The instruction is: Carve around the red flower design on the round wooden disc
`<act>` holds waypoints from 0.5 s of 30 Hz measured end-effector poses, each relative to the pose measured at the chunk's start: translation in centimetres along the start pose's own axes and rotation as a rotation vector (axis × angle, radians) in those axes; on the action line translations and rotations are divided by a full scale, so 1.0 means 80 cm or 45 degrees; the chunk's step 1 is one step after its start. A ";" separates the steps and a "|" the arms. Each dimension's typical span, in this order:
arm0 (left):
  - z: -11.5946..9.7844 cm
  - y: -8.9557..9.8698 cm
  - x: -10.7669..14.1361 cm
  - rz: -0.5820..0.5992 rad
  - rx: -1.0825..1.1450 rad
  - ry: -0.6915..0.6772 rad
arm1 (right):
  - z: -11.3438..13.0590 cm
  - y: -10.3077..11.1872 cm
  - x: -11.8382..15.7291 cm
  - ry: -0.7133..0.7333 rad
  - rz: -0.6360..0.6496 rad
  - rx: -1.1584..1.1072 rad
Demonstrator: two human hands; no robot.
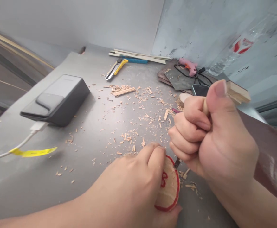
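Observation:
My left hand (pixel 138 177) is closed over a round wood slice (pixel 169 190), pressing it down on the table near the front edge of the view. Red paint rings the slice's rim, and a red mark shows on its pale face, partly covered by my fingers. A wood-carving chisel (pixel 177 163) is gripped upright in my right hand (pixel 207 139). Its short metal blade meets the slice's upper right rim, while most of the pale handle is hidden in my fist. Wood shavings (pixel 192 186) lie just right of the slice.
A grey power device (pixel 57 99) with a white cable sits at left. Behind the scattered chips lie a yellow utility knife (pixel 117 68), wood strips (pixel 138 55), a pink glue gun (pixel 188 66), sandpaper sheets (pixel 180 79) and a phone (pixel 200 90). A plastic bottle (pixel 233 52) stands at right.

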State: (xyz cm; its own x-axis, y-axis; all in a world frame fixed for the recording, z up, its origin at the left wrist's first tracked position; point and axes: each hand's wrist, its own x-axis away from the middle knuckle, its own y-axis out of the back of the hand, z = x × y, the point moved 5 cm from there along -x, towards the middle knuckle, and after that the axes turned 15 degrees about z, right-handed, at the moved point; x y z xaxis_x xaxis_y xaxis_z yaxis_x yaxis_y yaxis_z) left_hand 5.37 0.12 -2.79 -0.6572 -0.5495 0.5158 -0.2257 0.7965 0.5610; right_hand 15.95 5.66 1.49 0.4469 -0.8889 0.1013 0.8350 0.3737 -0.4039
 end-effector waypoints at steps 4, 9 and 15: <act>-0.002 0.004 0.000 0.043 -0.046 0.012 | 0.003 -0.004 0.004 0.056 -0.014 0.021; -0.001 0.016 0.001 0.038 -0.272 -0.111 | 0.003 -0.005 0.011 0.096 -0.054 0.047; -0.006 0.022 0.005 0.032 -0.257 -0.144 | 0.011 -0.012 0.015 0.015 -0.161 0.107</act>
State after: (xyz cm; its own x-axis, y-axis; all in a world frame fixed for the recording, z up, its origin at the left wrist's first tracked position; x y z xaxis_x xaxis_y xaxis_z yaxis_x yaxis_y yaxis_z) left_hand 5.08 1.21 -1.28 -0.7398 -0.4895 0.4616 -0.0676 0.7367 0.6729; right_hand 15.97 4.50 2.81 0.3326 -0.9333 0.1355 0.9087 0.2787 -0.3107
